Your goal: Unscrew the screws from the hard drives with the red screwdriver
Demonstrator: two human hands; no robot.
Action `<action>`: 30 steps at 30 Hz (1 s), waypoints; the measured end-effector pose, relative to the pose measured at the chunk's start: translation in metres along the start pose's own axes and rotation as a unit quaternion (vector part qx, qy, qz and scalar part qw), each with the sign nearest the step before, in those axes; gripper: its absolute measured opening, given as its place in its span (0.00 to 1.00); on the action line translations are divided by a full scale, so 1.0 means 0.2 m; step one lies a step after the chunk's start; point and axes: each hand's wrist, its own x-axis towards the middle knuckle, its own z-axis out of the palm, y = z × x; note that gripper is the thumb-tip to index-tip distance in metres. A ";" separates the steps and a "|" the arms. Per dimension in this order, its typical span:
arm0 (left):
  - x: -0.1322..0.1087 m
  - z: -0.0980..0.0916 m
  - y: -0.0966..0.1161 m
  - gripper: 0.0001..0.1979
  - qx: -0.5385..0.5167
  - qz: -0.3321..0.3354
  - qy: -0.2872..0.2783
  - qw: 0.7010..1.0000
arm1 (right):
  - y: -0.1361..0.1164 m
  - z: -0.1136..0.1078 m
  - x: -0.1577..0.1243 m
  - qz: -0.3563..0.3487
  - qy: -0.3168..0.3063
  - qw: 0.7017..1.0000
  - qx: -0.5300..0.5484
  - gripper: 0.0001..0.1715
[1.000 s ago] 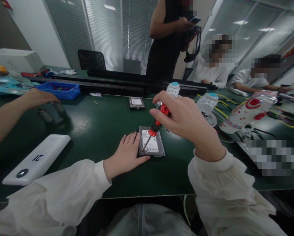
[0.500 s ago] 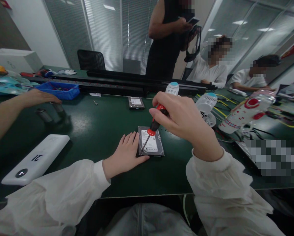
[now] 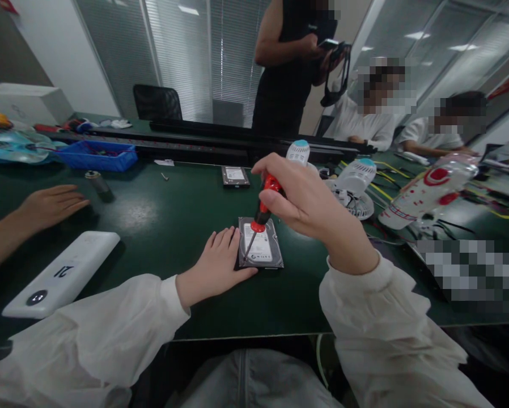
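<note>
My right hand [image 3: 301, 198] grips the red and black handle of a screwdriver [image 3: 263, 209]. Its shaft slants down to the near left corner of a hard drive [image 3: 261, 241] lying label-up on the table. Whether the tip sits in a screw is too small to tell. Flat on the table, my left hand [image 3: 216, 263] has its fingers stretched along the drive's left edge, with the thumb at the near edge. A second hard drive [image 3: 235, 176] lies farther back.
At left, another person's hand [image 3: 54, 207] is near a metal cylinder [image 3: 98, 184] and a white power bank [image 3: 63, 275]. Behind are a blue tray [image 3: 97, 156] and a small screw-like piece [image 3: 165, 177]. White fans [image 3: 356, 175] and a patterned bottle [image 3: 428, 190] stand at right.
The screwdriver handle and my right hand have shifted slightly left, while my left hand stays by the drive. The other person's hand has moved off the cylinder, toward the near left.
</note>
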 end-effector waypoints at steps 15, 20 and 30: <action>0.00 0.01 -0.01 0.50 -0.015 0.005 0.014 1.000 | 0.02 -0.01 0.01 -0.001 -0.016 1.000 0.004 0.17; 0.00 0.00 0.00 0.51 -0.008 0.004 0.006 1.000 | 0.03 -0.01 0.01 -0.068 -0.022 0.992 0.103 0.11; 0.00 0.01 -0.01 0.50 -0.010 0.003 0.012 1.000 | 0.00 0.00 0.00 -0.030 -0.005 0.998 0.050 0.17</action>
